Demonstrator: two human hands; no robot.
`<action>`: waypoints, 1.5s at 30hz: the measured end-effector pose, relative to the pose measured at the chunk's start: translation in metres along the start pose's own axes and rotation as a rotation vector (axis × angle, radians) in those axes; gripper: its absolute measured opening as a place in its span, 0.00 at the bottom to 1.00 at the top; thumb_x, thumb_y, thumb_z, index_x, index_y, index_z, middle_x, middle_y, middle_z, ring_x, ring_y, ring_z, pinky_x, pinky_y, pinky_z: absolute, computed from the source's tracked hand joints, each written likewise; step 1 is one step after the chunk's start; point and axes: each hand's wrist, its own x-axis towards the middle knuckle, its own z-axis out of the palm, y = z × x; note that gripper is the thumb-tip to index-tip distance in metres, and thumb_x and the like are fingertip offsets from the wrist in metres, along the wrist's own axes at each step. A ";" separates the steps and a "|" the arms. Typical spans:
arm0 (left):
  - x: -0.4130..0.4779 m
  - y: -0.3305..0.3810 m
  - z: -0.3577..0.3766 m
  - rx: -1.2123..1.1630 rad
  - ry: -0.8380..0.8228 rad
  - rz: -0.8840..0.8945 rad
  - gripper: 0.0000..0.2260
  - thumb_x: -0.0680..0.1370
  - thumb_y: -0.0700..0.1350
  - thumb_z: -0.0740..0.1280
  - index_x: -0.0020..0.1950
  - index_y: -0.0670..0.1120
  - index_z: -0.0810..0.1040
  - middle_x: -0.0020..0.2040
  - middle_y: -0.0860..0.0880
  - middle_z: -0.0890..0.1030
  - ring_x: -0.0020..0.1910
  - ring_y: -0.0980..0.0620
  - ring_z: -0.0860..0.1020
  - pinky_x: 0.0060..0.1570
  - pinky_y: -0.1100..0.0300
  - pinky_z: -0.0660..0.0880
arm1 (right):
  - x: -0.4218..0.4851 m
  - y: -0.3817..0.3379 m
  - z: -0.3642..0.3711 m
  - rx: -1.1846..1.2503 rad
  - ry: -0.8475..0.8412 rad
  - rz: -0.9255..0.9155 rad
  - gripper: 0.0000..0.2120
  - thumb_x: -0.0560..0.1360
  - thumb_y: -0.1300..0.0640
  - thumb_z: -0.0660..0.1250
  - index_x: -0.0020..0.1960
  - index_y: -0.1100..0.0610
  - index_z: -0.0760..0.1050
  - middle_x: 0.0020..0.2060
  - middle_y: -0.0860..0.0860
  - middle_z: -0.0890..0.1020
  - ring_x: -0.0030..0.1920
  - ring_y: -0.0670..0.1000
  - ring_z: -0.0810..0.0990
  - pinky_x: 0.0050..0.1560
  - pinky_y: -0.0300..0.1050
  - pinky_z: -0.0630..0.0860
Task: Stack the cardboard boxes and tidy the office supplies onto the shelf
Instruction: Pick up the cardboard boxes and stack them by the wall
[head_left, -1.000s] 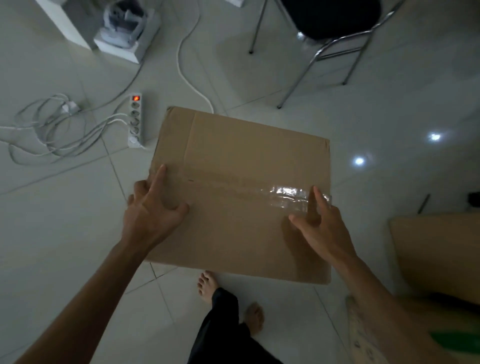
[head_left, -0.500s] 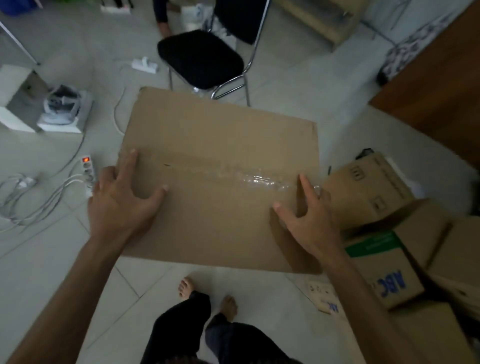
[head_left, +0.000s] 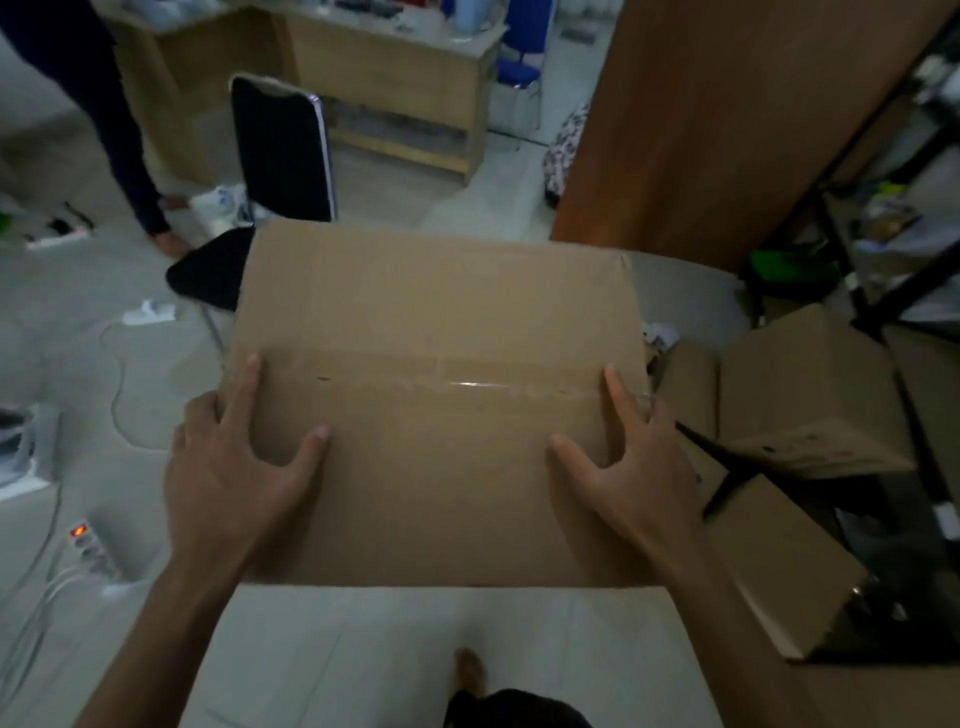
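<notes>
I hold a large brown cardboard box, taped shut along its middle seam, off the floor in front of me. My left hand grips its left edge, thumb and forefinger on top and the other fingers over the side. My right hand grips the right edge the same way. Two more cardboard boxes lie tumbled on the floor just right of the held box. A black metal shelf with cluttered supplies stands at the far right.
A black chair stands right behind the box. Another person bends down at the back left. A power strip with cables lies on the floor at left. A wooden panel rises at the back right, a desk beyond.
The box has come up and swung to the right with my view. The shelf, wooden panel and desk have come into sight. Both hands keep the same hold.
</notes>
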 end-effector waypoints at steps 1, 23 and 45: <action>-0.002 0.008 -0.004 -0.005 -0.006 0.039 0.39 0.65 0.67 0.58 0.75 0.56 0.57 0.63 0.38 0.68 0.60 0.35 0.70 0.55 0.40 0.71 | -0.012 0.001 -0.010 0.005 0.037 0.021 0.42 0.68 0.32 0.64 0.75 0.36 0.46 0.73 0.53 0.58 0.71 0.56 0.62 0.64 0.51 0.67; -0.131 0.197 -0.009 -0.324 -0.339 0.815 0.39 0.65 0.67 0.59 0.74 0.58 0.55 0.60 0.36 0.69 0.54 0.34 0.72 0.48 0.40 0.74 | -0.308 0.060 -0.157 -0.147 0.701 0.628 0.43 0.63 0.26 0.56 0.74 0.35 0.47 0.65 0.49 0.62 0.62 0.51 0.69 0.49 0.43 0.70; -0.388 0.404 0.046 -0.526 -0.675 1.132 0.38 0.66 0.67 0.58 0.75 0.59 0.56 0.66 0.40 0.67 0.60 0.35 0.70 0.58 0.40 0.71 | -0.514 0.193 -0.275 -0.232 1.021 0.971 0.40 0.66 0.28 0.60 0.74 0.36 0.51 0.64 0.50 0.65 0.61 0.53 0.72 0.55 0.51 0.76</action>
